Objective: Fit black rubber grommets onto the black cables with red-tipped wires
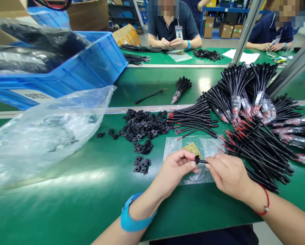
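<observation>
A long green-topped desk (73,207) fills the foreground, and a further desk (152,56) is seen beyond it, where a co-worker (172,23) and another co-worker (269,34) are seated. A blue plastic crate (96,61) is placed toward the far left corner of the view, and a crumpled clear plastic bag (45,139) is spread along the left edge of the desk. A large heap of black wire harnesses (259,153) with red-tipped leads is piled toward the right edge, while loose black rubber pads (142,126) are scattered near the desk's middle. Close to the front edge, a small clear bag (172,146) is laid flat, with a yellowish sponge pad (193,149) on it. Above that bag, a small black piece (197,160) on a thin wire is held between the left hand (174,173) and the right hand (227,175), the fingers of both being clenched on it. A blue wristband (135,212) and a red string bracelet (266,204) are worn. A pinch kept close to the small piece would seem best, so that the thin wire is steadied without being bent.
</observation>
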{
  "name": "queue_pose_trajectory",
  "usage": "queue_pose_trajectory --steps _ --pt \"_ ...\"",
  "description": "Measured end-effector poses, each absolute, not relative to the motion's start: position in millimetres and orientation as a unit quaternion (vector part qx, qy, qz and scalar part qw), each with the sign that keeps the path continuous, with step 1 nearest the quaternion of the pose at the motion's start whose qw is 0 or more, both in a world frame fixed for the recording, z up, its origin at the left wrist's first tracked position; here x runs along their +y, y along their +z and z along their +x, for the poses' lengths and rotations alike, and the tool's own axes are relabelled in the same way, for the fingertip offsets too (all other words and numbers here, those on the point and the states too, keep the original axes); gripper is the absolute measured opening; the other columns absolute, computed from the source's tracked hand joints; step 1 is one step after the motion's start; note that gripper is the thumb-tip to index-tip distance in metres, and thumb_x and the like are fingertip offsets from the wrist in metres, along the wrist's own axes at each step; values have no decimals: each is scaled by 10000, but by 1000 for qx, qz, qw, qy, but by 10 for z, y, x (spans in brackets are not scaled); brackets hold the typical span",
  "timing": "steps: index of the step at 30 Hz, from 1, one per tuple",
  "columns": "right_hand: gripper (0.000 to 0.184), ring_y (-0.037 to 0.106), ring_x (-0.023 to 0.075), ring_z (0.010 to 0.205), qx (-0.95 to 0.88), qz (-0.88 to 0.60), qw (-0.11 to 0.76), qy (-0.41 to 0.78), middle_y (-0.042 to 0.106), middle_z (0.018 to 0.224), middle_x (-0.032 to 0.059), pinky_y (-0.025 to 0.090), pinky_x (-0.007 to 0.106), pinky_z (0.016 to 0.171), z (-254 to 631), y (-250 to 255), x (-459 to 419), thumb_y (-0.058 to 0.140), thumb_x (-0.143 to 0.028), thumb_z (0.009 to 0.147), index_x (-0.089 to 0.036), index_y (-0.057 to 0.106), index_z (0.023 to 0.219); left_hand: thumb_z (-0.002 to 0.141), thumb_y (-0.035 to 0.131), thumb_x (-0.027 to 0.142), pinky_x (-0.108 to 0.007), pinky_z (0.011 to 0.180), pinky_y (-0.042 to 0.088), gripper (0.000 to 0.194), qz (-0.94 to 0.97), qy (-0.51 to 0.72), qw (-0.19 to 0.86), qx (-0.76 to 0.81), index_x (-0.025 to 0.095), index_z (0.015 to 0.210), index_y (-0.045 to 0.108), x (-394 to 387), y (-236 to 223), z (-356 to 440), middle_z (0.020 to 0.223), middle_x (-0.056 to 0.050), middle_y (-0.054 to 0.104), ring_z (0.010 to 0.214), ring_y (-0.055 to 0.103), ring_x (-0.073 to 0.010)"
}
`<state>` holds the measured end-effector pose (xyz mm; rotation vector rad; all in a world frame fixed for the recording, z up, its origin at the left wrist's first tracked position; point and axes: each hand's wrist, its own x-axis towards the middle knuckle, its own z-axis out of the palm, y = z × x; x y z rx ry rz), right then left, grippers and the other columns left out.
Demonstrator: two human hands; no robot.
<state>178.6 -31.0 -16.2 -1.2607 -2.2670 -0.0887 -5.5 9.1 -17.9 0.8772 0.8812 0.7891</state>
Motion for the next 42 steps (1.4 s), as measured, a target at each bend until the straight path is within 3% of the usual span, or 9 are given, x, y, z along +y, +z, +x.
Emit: queue_pose_trajectory --steps 4,7,10,14,21,27,32,36,42 --pt "280 523 141 608 -839 -489 234 47 593 684 37 334 273 569 1797 -173 -318 345 -219 959 -167 585 825 666 741 231 -270 642 501 208 462 342 714 399 153 733 560 76 -196 -52 694 24 592 609 613 -121" --pt "290 485 124 552 -834 -487 203 158 550 618 4 311 258 550 1803 -168 -314 341 -238 955 -181 534 745 726 663 201 -277 675 487 87 568 331 626 419 163 757 591 76 -205 -81 768 -6 589 706 592 -141" --pt "327 443 108 523 -787 -483 223 311 478 564 -31 326 227 537 1809 -161 -289 328 -267 964 -192 480 685 769 597 160 -277 696 454 32 674 304 535 408 174 767 625 88 -201 -116 776 -20 597 757 558 -152" --pt "350 452 103 550 -721 -483 268 418 463 569 -42 363 210 550 1818 -170 -253 327 -298 967 -192 466 664 782 576 152 -270 685 444 59 704 284 526 384 176 752 620 92 -185 -122 761 -19 604 743 553 -151" --pt "323 445 102 546 -720 -501 249 411 479 573 -43 345 224 553 1771 -211 -273 347 -280 957 -191 466 670 785 576 146 -277 692 450 65 702 295 518 389 176 760 628 59 -197 -76 768 -24 609 740 572 -153" --pt "346 551 121 648 -709 -492 265 429 596 692 -5 424 235 617 1745 -291 -229 307 -294 978 -188 539 743 780 563 161 -280 698 486 60 662 291 556 411 170 782 622 53 -206 -19 780 -32 638 752 608 -159" --pt "148 589 157 726 -760 -531 263 267 639 827 38 445 266 653 1745 -259 -243 412 -261 935 -197 546 939 738 616 205 -274 653 509 99 555 334 612 453 168 822 580 77 -267 -11 724 -3 628 659 623 -141" --pt "221 592 178 700 -810 -513 243 144 636 780 61 429 285 638 1760 -269 -282 362 -232 951 -175 576 940 709 637 183 -260 636 499 133 499 321 673 441 162 811 554 80 -301 -14 648 27 606 611 614 -122" --pt "286 493 104 498 -781 -491 220 318 517 559 -40 381 208 505 1795 -173 -252 385 -223 951 -205 486 684 709 615 130 -263 687 482 52 598 290 621 416 159 753 612 37 -210 -16 747 0 611 707 586 -124"
